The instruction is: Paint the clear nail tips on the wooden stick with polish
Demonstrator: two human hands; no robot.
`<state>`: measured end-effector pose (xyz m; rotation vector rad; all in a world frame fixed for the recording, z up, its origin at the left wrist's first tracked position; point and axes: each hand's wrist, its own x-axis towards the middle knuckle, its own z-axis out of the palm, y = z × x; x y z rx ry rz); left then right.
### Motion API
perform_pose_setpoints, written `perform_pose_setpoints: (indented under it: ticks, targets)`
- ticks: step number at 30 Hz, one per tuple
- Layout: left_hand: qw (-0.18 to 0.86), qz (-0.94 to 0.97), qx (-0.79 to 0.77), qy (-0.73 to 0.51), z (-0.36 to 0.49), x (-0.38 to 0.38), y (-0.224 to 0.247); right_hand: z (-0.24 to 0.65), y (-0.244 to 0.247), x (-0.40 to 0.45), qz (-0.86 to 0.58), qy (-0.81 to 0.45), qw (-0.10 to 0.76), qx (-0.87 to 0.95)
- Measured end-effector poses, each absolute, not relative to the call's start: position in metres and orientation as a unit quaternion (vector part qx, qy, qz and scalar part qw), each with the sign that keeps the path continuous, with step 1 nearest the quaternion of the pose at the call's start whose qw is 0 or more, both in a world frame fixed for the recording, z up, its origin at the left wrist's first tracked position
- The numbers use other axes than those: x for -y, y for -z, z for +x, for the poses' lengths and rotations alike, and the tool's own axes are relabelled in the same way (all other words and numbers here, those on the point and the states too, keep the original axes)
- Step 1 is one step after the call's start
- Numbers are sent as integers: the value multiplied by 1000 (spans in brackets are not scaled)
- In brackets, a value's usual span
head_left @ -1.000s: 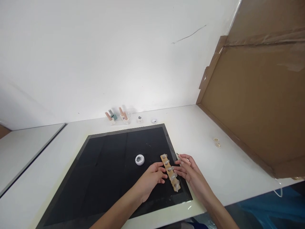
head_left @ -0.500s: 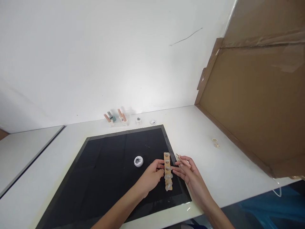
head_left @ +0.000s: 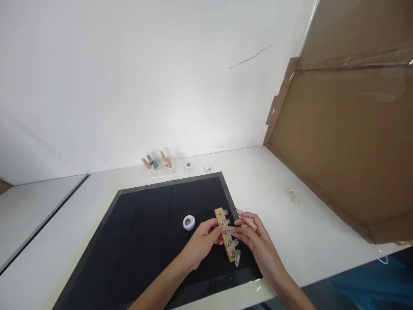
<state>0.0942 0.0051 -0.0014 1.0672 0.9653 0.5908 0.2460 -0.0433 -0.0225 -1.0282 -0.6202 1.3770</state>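
Observation:
A narrow wooden strip (head_left: pixel 221 217) carries several clear nail tips on small metal knobs, the tips pointing to the right. My left hand (head_left: pixel 206 237) grips the strip at its left side, thumb on top. In my right hand (head_left: pixel 253 234) is a thin brush with a pinkish handle (head_left: pixel 248 221), its dark tip pointing up and left. The fingertips of my right hand are at the strip's right side, near the middle nail tips. To the left of my left hand, a small open white jar (head_left: pixel 189 222) with grey contents sits on the black mat (head_left: pixel 145 232).
Nail polish bottles (head_left: pixel 169 165) with pink and green caps stand near the wall, beside a small clear bottle (head_left: pixel 188 166) and a white lid (head_left: pixel 207 168). Two small round pieces (head_left: pixel 293 196) lie at the right. A cardboard panel (head_left: pixel 342 146) leans beyond them.
The wooden strip has tilted and turned in my left hand, its upper end shifting left. The clear tips now stick out to its right. The view has moved slightly.

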Motion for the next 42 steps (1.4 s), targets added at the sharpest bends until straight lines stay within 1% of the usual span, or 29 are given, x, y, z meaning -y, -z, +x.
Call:
perform_pose_setpoints:
  ticks: [4,9,12,16,20,25,32,36,40,42]
  targets:
    - [727,457,-427,-282,81,-7,-11,251,5,32,-421,-599,597,328]
    - [786,366,-400,-298,60,-5,-25,262,-34,6,-394,-510,596,479]
    - [822,313,-372,-299,52,-3,-23,261,-58,-10,-353,-449,596,565]
    - [856,256,-346,-287,47,-1,-13,252,-75,-23,-298,-418,573,639]
    - [871,243,-338,-260,45,1,-9,242,-71,-28,-256,-422,539,682]
    - [871,229,-371,-226,46,1,-10,235,-55,-26,-206,-420,491,734]
    - [883,214,-358,-215,47,-3,8,232,-48,-25,-194,-435,436,764]
    - [889,215,-351,-202,46,-3,10,230,-48,-26,-190,-417,433,777]
    - [890,224,-343,-199,45,-2,5,231,-48,-27,-220,-392,459,766]
    - [889,216,-347,-205,44,-2,3,232,-47,-28,-211,-394,468,762]
